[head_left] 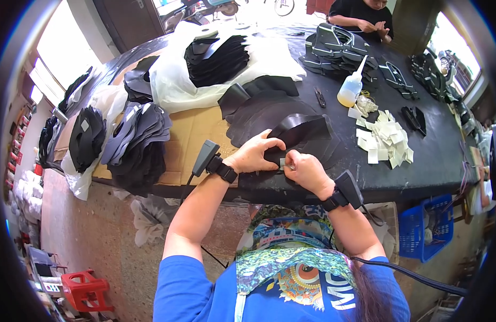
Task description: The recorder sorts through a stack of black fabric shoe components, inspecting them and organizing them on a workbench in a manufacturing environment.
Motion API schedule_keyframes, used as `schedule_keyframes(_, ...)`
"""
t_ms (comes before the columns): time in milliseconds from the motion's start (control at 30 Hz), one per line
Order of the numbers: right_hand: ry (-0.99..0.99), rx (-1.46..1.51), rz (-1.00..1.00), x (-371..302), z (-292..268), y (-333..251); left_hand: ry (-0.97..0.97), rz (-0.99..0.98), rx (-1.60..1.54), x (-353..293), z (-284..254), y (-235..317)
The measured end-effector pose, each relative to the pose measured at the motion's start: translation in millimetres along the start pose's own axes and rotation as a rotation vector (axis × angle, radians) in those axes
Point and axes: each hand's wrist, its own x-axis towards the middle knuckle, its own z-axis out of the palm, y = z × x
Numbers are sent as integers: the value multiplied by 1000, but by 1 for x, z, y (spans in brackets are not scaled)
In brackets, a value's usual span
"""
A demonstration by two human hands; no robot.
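At the table's near edge my left hand curls its fingers and thumb around the edge of a black cut piece, part of which curves up. Close beside it my right hand is closed in a pinch at a small pale square label, which shows between the two hands against the black material. The fingertips partly hide the label. Under and behind the hands lies a fanned stack of similar black pieces. Each wrist wears a black strap with a small device.
Loose white labels lie in a heap to the right, near a glue bottle and a dark cutter. Grey and black pieces are piled left. Strapped black items stand far right, by another person. A blue basket sits below.
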Motion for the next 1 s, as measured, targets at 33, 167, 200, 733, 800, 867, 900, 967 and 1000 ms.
schedule_keyframes(33,-3,93,25,-1,-2,3,-8,-30,-18,-1,-1,2)
schedule_keyframes(167,-89,212,99,0,-19,-1,-6,-61,-29,0,-2,6)
schedule_keyframes(200,-79,151,55,0,-18,-4,-8,-61,-29,1,-2,5)
schedule_keyframes(733,86,-93,-71,-12,7,-4,-38,-41,11,1,-2,7)
schedule_keyframes(800,100,-45,-58,-13,4,-5,-55,-28,34,-2,-2,8)
schedule_keyframes(867,245,255,112,-16,-1,0,-63,0,91,-4,-2,12)
schedule_keyframes(900,248,411,244,-18,-10,1,-104,-13,91,-3,-3,11)
schedule_keyframes(967,368,832,362,-25,-12,19,-90,-16,86,-3,-2,10)
schedule_keyframes(1000,435,1030,441,-29,-20,23,-78,-11,79,-3,-1,10)
